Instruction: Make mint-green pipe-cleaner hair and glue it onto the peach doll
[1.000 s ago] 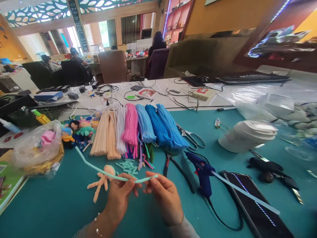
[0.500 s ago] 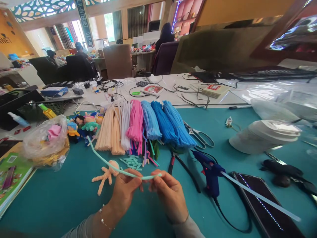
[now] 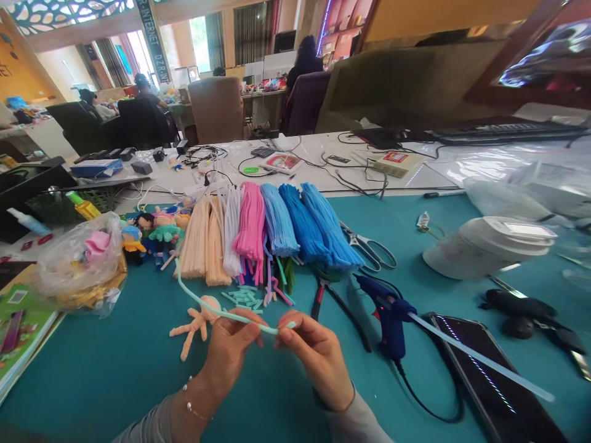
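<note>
A mint-green pipe cleaner (image 3: 196, 302) runs from near the bundles to my fingers. My left hand (image 3: 235, 344) pinches it along its length, and my right hand (image 3: 311, 347) pinches it near its short free end, which bends slightly upward. Just left of my left hand lies a peach pipe-cleaner figure (image 3: 191, 327) with limbs spread, partly under the strand. Short mint pieces (image 3: 243, 298) form a small pile beyond my hands. Behind them are bundled pipe cleaners in peach (image 3: 196, 240), white, pink (image 3: 250, 221) and blue (image 3: 305, 224).
Right of my hands are pliers (image 3: 344, 307), a blue glue gun (image 3: 390, 314), a phone (image 3: 498, 375) and scissors (image 3: 369, 249). A white lidded container (image 3: 484, 249) stands farther right. At left are a plastic bag (image 3: 78, 258) and small dolls (image 3: 161, 231). People sit in the background.
The free end of the mint strand, straight before, now bends up at my right fingers. My right hand has shifted slightly toward my left. The camera view has shifted slightly.
</note>
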The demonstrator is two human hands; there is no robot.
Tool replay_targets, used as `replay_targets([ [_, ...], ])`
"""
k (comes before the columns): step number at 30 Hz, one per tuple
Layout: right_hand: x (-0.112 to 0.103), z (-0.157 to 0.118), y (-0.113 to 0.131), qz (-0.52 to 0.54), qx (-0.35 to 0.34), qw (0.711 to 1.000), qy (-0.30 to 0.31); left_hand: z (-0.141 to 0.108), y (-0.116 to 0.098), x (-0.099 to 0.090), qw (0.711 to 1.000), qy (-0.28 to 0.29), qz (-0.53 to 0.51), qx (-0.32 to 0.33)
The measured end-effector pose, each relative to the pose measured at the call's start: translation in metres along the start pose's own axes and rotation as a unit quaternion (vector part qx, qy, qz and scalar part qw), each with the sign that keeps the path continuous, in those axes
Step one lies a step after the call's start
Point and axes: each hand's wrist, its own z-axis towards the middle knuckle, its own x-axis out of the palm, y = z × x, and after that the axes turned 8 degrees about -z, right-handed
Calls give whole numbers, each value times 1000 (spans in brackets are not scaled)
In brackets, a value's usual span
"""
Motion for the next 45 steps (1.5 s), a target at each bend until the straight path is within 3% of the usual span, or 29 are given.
replay_targets([
  [9,-4,1,5,-32,24,997,70,1,-4,0,1000,17,-5,12],
  [18,-6,1,6,-15,107,984,145,1,3,-6,1000,16,24,3],
  [30,-5,3,1,15,109,989,94,3,-5,1,1000,-17,-8,14],
  [40,-4,3,-3,34,66,994,85,-2,1,-6,996,84,-6,0],
  [45,-3,2,-3,36,54,994,90,-4,1,-6,995,91,-24,13],
])
